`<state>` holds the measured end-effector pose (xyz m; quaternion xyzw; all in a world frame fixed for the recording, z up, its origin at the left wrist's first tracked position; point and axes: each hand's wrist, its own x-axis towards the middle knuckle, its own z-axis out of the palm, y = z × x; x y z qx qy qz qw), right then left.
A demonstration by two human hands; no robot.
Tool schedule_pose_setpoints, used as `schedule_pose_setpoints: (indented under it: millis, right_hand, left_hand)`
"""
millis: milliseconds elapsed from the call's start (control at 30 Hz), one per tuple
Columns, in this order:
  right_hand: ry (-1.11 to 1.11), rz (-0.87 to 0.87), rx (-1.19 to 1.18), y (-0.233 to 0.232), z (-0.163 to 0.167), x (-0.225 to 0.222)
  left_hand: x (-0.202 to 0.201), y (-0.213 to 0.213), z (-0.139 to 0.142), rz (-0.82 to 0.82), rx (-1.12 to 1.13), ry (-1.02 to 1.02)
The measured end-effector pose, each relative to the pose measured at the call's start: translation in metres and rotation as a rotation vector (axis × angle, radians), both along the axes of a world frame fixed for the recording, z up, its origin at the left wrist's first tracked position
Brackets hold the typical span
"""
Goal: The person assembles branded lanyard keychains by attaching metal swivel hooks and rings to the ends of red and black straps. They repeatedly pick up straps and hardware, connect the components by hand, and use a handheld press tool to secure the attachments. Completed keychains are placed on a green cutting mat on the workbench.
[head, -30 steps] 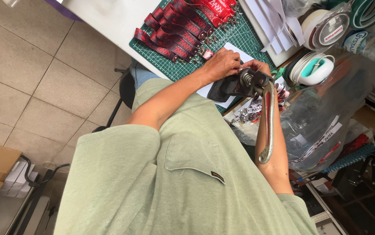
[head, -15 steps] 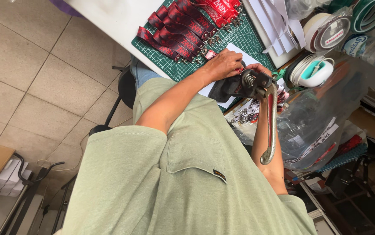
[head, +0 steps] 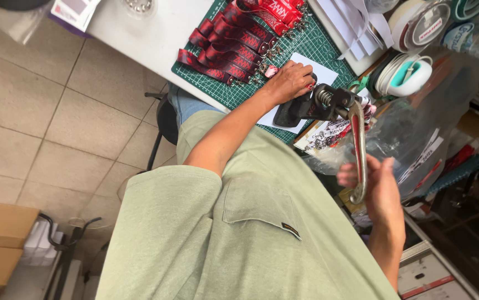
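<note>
Your left hand [head: 288, 82] is pinning the strap under the black press [head: 311, 105] mid-frame, right hand [head: 377, 189] loosely wrapped around its lever [head: 358, 150], so fingers that close to the die could get pinched if the lever drops.

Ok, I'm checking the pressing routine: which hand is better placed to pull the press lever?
Right. The right hand is at the free end of the lever, though blur hides its grip. The left hand sits at the black press base on the green mat.
</note>
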<state>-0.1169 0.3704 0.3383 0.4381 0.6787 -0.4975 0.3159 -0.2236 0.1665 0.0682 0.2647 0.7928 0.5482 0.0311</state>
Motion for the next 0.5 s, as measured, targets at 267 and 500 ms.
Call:
schedule_pose_setpoints:
  millis: [267, 500]
  right_hand:
    - [0.126, 0.211, 0.494, -0.046, -0.038, 0.017]
    - [0.274, -0.018, 0.508, -0.061, -0.100, 0.049]
  left_hand:
    - [-0.012, 0.001, -0.005, -0.013, -0.021, 0.001]
    - [-0.023, 0.013, -0.020, -0.025, -0.013, -0.026]
